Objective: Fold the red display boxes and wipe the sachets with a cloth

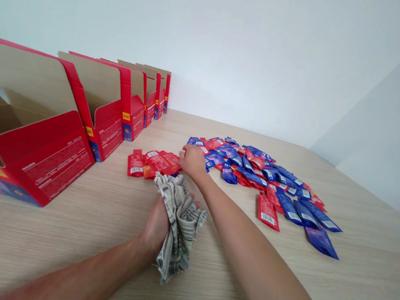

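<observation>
A crumpled cloth with grey and white stripes is bunched in my left hand, whose fingers are mostly covered by it. Just beyond, my right hand reaches between two groups of small sachets, its fingers curled. Whatever those fingers pinch, if anything, is hidden behind the hand. On their left lies a small group of mostly red sachets, almost touching the fingertips. To the right spreads a larger heap of red and blue sachets, its near left edge beside the right hand.
Along the left stands a row of several red cardboard boxes with open fronts, the nearest box being the largest in view. A white wall rises behind the pale wood table. One blue sachet lies at the heap's near right end.
</observation>
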A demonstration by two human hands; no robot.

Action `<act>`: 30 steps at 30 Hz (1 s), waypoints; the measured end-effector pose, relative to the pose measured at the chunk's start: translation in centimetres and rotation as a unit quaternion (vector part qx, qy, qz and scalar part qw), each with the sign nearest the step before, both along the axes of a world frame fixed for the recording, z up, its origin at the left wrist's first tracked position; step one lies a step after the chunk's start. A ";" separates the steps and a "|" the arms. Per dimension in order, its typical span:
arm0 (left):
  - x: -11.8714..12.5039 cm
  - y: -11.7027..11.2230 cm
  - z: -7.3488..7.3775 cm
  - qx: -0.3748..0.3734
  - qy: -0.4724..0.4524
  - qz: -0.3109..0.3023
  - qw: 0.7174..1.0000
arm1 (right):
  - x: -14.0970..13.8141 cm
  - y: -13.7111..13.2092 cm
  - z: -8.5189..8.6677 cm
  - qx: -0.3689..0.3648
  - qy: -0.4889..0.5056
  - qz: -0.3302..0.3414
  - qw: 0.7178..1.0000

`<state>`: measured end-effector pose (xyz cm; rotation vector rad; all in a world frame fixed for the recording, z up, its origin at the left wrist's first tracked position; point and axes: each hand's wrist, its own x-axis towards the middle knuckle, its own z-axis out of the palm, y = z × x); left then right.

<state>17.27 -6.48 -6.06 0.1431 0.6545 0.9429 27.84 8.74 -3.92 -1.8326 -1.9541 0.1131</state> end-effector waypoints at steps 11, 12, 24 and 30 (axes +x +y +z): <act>0.2 0.1 0.7 -0.024 0.049 -0.036 0.998 | 4.8 4.0 -2.0 -0.082 -0.200 0.082 0.973; 0.1 0.1 0.5 -0.020 0.044 -0.046 0.998 | 5.1 3.9 -2.2 -0.083 -0.201 0.084 0.972; -0.5 0.3 0.8 0.000 0.052 -0.046 0.998 | 11.6 -1.4 -3.6 -0.043 -0.214 0.071 0.973; -0.5 0.1 0.2 0.030 0.031 -0.036 0.998 | 15.5 -3.9 -3.4 -0.040 -0.201 0.092 0.975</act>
